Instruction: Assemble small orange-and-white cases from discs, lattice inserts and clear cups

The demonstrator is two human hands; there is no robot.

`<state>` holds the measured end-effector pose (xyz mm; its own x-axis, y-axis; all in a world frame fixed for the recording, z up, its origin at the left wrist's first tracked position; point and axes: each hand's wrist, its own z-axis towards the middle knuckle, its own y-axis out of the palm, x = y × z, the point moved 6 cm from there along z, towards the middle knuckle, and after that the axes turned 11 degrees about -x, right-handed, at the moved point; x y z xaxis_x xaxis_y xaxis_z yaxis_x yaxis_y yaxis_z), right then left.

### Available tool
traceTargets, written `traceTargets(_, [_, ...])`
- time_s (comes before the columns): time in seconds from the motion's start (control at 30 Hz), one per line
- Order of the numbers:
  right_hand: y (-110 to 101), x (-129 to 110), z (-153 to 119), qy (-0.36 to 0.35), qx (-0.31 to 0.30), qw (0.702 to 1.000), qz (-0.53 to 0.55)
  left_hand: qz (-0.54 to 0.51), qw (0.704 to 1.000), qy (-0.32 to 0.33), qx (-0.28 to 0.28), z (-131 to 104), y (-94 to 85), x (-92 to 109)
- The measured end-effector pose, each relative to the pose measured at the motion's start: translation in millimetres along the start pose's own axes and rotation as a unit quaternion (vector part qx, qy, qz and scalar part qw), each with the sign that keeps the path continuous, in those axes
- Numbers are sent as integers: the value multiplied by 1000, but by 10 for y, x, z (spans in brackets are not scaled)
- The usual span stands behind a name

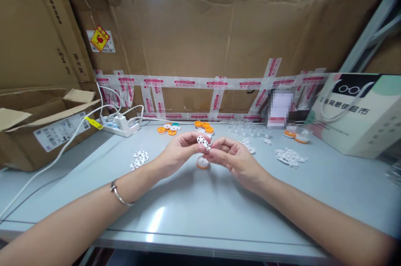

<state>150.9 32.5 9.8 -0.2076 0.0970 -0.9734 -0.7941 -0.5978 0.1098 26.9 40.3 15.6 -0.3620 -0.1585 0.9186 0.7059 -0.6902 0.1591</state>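
Near the middle of the view, my left hand [178, 152] pinches a small white plastic part [202, 141] with holes in it. The fingertips of my right hand [236, 159] are closed at the lower right end of the same part. Just below my fingers, a round orange and white piece [202, 163] rests on the grey table. To the left lies a pile of small white round pieces [139, 159]. On the right are a pile of flat white parts [290, 157] and a smaller white group [248, 145], partly behind my right hand.
Orange, white and green rings [169, 128] and orange rings [204, 126] lie farther back, with clear pieces [247, 127] beside them. A power strip [120, 126] and open carton [37, 128] stand left, a paper bag [351, 120] right. Tall cardboard [188, 32] closes the back.
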Motion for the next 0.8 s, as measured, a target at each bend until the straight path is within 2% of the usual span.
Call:
traceTargets(0.07, [-263,-160,-3,-20,54,993,-104,6,1000,8,20,-6,-51,36])
traceTargets(0.13, [-617,-351,-42,-20,116,956,-268,21,999,2,45,-19,-124,50])
traceTargets(0.17, [-799,-419,-65,3,135,928,-346,29,998,-5,56,-26,-160,49])
traceTargets(0.27, [-1278,-449,-129,148,147,828,-520,37,996,-16,75,-42,-230,43])
traceTargets(0.33, [-1424,-395,-139,202,118,791,-566,31,996,-14,77,-45,-242,44])
traceTargets(0.43, [-1428,-266,-101,230,67,777,-582,16,997,-9,73,-43,-235,53])
traceTargets(0.53, [-1401,-177,-64,235,66,767,-593,13,998,-6,68,-41,-226,66])
traceTargets(0.7, [-1448,-60,-48,244,68,790,-559,22,997,-11,69,-38,-215,62])
traceTargets(0.8, [-1448,-57,-47,244,69,793,-553,31,997,-13,70,-39,-212,64])
